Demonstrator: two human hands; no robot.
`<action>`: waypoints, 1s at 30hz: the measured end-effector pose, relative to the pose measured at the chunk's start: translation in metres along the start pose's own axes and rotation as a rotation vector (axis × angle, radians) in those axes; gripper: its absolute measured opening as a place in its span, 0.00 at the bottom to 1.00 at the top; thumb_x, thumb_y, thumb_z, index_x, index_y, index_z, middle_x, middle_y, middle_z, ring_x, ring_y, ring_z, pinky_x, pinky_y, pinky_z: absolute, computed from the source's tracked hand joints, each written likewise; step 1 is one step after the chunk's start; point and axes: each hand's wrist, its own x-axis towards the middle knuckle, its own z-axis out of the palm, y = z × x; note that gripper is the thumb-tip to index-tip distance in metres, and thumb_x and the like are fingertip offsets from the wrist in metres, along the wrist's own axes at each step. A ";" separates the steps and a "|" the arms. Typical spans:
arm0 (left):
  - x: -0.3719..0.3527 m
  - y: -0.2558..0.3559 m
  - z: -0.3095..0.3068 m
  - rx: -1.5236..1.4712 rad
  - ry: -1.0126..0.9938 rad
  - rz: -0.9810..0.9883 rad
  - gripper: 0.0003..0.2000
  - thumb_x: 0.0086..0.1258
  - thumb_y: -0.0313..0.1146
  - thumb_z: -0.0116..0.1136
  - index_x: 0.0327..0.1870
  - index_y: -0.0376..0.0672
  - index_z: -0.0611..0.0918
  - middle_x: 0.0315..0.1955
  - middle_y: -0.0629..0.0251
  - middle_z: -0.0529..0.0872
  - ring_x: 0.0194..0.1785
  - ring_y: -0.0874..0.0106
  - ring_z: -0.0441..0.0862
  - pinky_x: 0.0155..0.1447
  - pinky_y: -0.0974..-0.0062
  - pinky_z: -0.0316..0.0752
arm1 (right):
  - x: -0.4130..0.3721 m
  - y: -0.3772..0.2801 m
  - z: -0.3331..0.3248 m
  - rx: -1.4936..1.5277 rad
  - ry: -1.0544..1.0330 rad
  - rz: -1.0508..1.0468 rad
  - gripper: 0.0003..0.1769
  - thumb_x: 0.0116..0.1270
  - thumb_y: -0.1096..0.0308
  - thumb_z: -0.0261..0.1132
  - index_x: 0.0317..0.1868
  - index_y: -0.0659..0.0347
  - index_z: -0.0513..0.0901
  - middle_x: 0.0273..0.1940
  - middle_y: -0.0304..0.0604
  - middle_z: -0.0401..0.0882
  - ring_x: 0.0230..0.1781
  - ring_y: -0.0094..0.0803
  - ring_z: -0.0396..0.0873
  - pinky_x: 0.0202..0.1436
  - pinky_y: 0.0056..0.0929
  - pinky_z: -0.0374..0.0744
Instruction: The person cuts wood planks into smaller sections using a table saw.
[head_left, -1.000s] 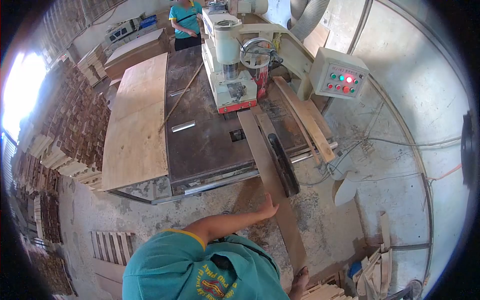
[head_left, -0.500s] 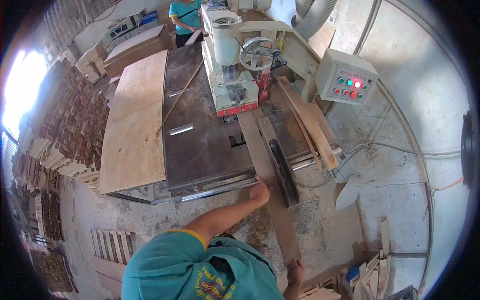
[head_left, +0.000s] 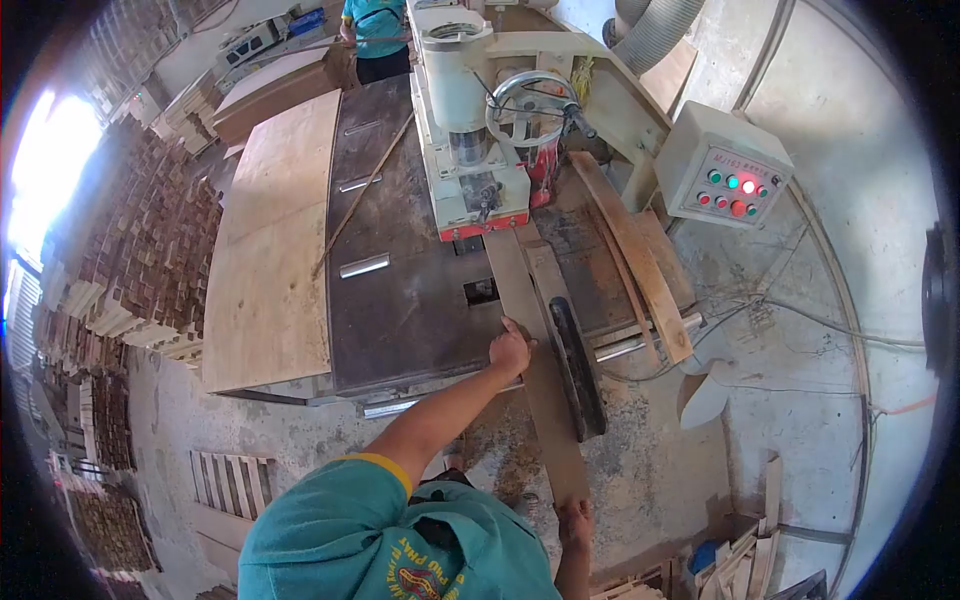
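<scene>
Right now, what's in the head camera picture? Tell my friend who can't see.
A person has the left grip at the side and the right grip at the near end of a long board reaching a big machine on a dark table. Someone else stands at the far side, partly out of view.

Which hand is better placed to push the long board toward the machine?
Probably the right hand: it holds the long board at its near end, while the left hand is farther forward, at the board's left edge.
</scene>
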 end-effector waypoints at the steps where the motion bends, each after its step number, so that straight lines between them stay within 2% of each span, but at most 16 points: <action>1: 0.009 -0.003 -0.001 0.001 -0.005 0.001 0.49 0.71 0.53 0.55 0.71 0.16 0.44 0.42 0.40 0.85 0.45 0.48 0.85 0.54 0.55 0.78 | 0.005 0.000 0.010 0.017 -0.008 -0.014 0.19 0.75 0.66 0.60 0.64 0.56 0.72 0.56 0.38 0.77 0.52 0.32 0.78 0.54 0.37 0.80; 6: 0.047 -0.009 -0.021 0.013 -0.014 -0.029 0.49 0.72 0.52 0.55 0.72 0.17 0.44 0.45 0.39 0.85 0.49 0.48 0.84 0.57 0.56 0.77 | 0.030 0.005 0.037 0.006 0.003 -0.039 0.19 0.76 0.64 0.60 0.63 0.56 0.72 0.56 0.38 0.77 0.53 0.31 0.77 0.53 0.36 0.80; 13: 0.101 -0.026 -0.045 -0.070 -0.034 -0.052 0.48 0.71 0.53 0.54 0.73 0.20 0.44 0.53 0.36 0.81 0.55 0.47 0.81 0.60 0.55 0.75 | 0.063 0.011 0.084 -0.111 0.040 -0.059 0.22 0.77 0.56 0.58 0.63 0.59 0.71 0.54 0.42 0.78 0.46 0.36 0.83 0.51 0.36 0.81; 15: 0.110 -0.026 -0.044 -0.171 0.071 -0.129 0.46 0.72 0.53 0.54 0.75 0.24 0.46 0.54 0.38 0.79 0.55 0.45 0.80 0.60 0.54 0.74 | 0.070 0.010 0.104 -0.110 0.030 -0.057 0.23 0.77 0.54 0.58 0.64 0.59 0.70 0.54 0.44 0.78 0.45 0.37 0.83 0.50 0.35 0.82; 16: 0.106 -0.024 -0.041 -0.180 0.070 -0.126 0.46 0.72 0.53 0.54 0.75 0.24 0.46 0.54 0.38 0.79 0.55 0.45 0.80 0.60 0.54 0.74 | 0.075 0.012 0.111 -0.135 0.096 -0.051 0.25 0.77 0.53 0.58 0.64 0.60 0.70 0.54 0.45 0.79 0.45 0.37 0.83 0.49 0.36 0.82; 18: 0.077 -0.021 -0.036 -0.092 0.474 -0.031 0.43 0.72 0.54 0.52 0.75 0.29 0.51 0.53 0.38 0.78 0.56 0.45 0.78 0.60 0.54 0.74 | 0.077 0.010 0.125 -0.164 0.162 -0.043 0.26 0.76 0.51 0.58 0.64 0.61 0.69 0.54 0.47 0.79 0.45 0.37 0.83 0.49 0.36 0.82; 19: 0.060 -0.025 -0.034 -0.092 0.477 -0.033 0.43 0.72 0.54 0.52 0.75 0.29 0.51 0.53 0.38 0.78 0.56 0.45 0.78 0.60 0.54 0.74 | 0.078 0.006 0.134 -0.151 0.218 -0.036 0.28 0.76 0.49 0.58 0.65 0.62 0.69 0.54 0.48 0.79 0.45 0.39 0.83 0.49 0.37 0.81; 21: 0.024 -0.038 -0.023 -0.083 0.563 0.215 0.35 0.73 0.52 0.53 0.72 0.34 0.61 0.50 0.42 0.78 0.56 0.49 0.76 0.61 0.56 0.74 | 0.076 0.006 0.143 -0.137 0.267 -0.030 0.30 0.75 0.47 0.58 0.65 0.62 0.68 0.54 0.48 0.79 0.45 0.40 0.83 0.49 0.37 0.81; 23: -0.024 -0.062 -0.031 -0.459 0.020 0.405 0.27 0.74 0.50 0.54 0.65 0.40 0.70 0.46 0.48 0.78 0.55 0.52 0.76 0.58 0.57 0.74 | 0.073 0.008 0.126 -0.203 0.178 -0.048 0.32 0.75 0.46 0.57 0.67 0.62 0.67 0.56 0.49 0.79 0.46 0.41 0.82 0.49 0.37 0.80; 25: -0.083 -0.092 -0.029 -0.538 0.027 0.577 0.21 0.74 0.48 0.55 0.58 0.42 0.75 0.39 0.53 0.78 0.47 0.55 0.78 0.51 0.58 0.74 | 0.062 0.010 0.103 -0.220 0.163 -0.009 0.32 0.75 0.46 0.57 0.67 0.61 0.66 0.57 0.49 0.79 0.47 0.42 0.82 0.49 0.37 0.80; 27: -0.111 -0.136 -0.019 -0.370 -0.065 0.554 0.14 0.76 0.39 0.55 0.54 0.39 0.78 0.31 0.59 0.79 0.35 0.63 0.77 0.44 0.62 0.75 | 0.046 0.020 0.074 -0.227 0.172 0.049 0.32 0.75 0.46 0.57 0.69 0.59 0.65 0.60 0.50 0.77 0.50 0.45 0.81 0.51 0.38 0.80; 29: -0.108 -0.207 0.053 -0.807 -0.026 0.452 0.11 0.75 0.38 0.54 0.50 0.41 0.81 0.32 0.58 0.81 0.35 0.61 0.79 0.45 0.62 0.76 | 0.028 0.039 0.034 -0.176 0.199 0.091 0.34 0.75 0.44 0.55 0.72 0.57 0.63 0.65 0.52 0.72 0.57 0.49 0.77 0.57 0.42 0.77; 30: -0.121 -0.217 0.031 -0.811 -0.012 0.444 0.11 0.75 0.38 0.54 0.50 0.41 0.81 0.32 0.58 0.81 0.35 0.61 0.79 0.45 0.62 0.76 | 0.020 0.052 0.012 -0.129 0.204 0.121 0.36 0.75 0.43 0.54 0.74 0.56 0.61 0.69 0.52 0.68 0.61 0.52 0.74 0.62 0.45 0.74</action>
